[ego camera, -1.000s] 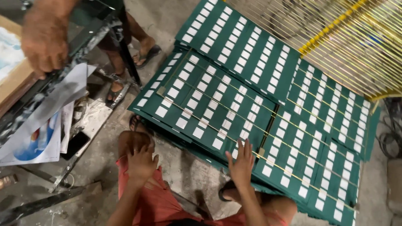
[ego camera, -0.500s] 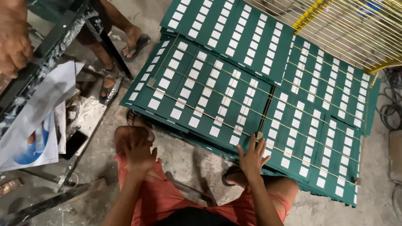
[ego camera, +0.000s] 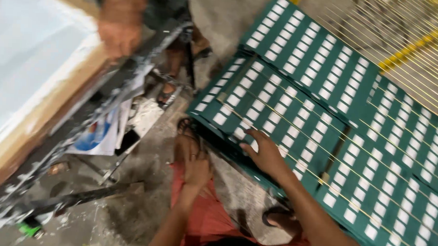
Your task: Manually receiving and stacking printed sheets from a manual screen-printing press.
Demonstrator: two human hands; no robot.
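Fingers of the right hand [ego camera: 266, 156] lie spread and flat on the green sheets [ego camera: 296, 121], an open grip pinching nothing, at five o'clock from centre. At seven o'clock, the left hand [ego camera: 195, 168] rests loosely open on the knee [ego camera: 186, 148].

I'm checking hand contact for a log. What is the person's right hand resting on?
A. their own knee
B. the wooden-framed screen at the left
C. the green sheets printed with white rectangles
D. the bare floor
C: the right hand lies flat, fingers spread, on the near stack of green printed sheets, while the left hand sits on the person's knee.
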